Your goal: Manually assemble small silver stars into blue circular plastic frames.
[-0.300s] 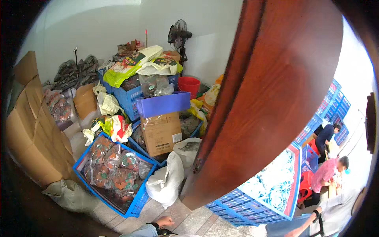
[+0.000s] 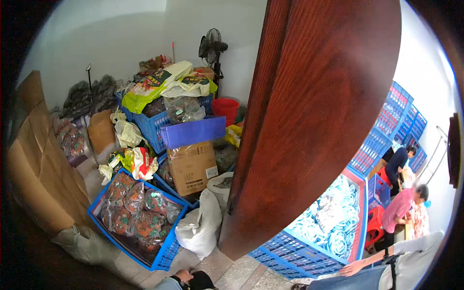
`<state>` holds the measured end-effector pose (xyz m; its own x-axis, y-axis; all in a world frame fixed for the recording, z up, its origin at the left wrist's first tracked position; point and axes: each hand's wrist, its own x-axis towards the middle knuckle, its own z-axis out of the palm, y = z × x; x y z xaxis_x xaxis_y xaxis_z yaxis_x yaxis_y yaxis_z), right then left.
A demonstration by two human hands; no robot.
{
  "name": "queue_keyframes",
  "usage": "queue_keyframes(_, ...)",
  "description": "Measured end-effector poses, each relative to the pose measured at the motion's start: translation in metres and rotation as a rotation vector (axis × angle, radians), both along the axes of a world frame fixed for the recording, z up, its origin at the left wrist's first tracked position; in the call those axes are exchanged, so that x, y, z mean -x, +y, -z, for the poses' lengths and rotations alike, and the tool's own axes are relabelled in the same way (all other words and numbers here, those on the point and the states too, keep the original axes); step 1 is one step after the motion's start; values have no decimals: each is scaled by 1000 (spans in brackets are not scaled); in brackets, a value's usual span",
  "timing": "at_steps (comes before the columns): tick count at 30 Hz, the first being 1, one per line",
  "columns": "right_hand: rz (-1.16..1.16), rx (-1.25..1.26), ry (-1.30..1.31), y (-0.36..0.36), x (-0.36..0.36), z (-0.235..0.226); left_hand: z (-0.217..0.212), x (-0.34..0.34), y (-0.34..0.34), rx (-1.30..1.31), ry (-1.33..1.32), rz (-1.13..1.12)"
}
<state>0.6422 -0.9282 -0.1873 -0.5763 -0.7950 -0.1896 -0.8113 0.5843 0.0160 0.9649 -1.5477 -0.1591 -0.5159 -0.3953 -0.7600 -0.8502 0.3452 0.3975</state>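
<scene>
Only a small part of my left hand [image 2: 182, 276] shows at the bottom edge, with a grey-blue sleeve behind it and a dark thing [image 2: 201, 281] right beside the fingers. Whether the hand grips that dark thing is hidden by the rim. It hovers just below a white plastic sack [image 2: 199, 227] and a blue crate [image 2: 170, 249] full of clear bags of red-green goods. My right hand is out of the picture. A dark red wooden door [image 2: 314, 121] stands edge-on directly ahead.
Stacked blue crates [image 2: 152, 126], a cardboard box [image 2: 193, 166], flattened cardboard [image 2: 41, 169], a fan [image 2: 211, 46] and a red bucket [image 2: 226, 108] fill the left room. Right of the door are a blue crate of pale goods [image 2: 360, 227] and seated people [image 2: 398, 210]. Another person's arm [image 2: 357, 266] is close by.
</scene>
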Motion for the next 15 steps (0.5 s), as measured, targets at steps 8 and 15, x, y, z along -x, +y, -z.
queue_keyframes(8, 694, 16, -323, -197, -70, -242, -14, 2, -133, -154, 342, 352)
queue_keyframes(15, 1008, 208, -517, -231, -178, -178, -26, 81, -250, 157, 274, 121)
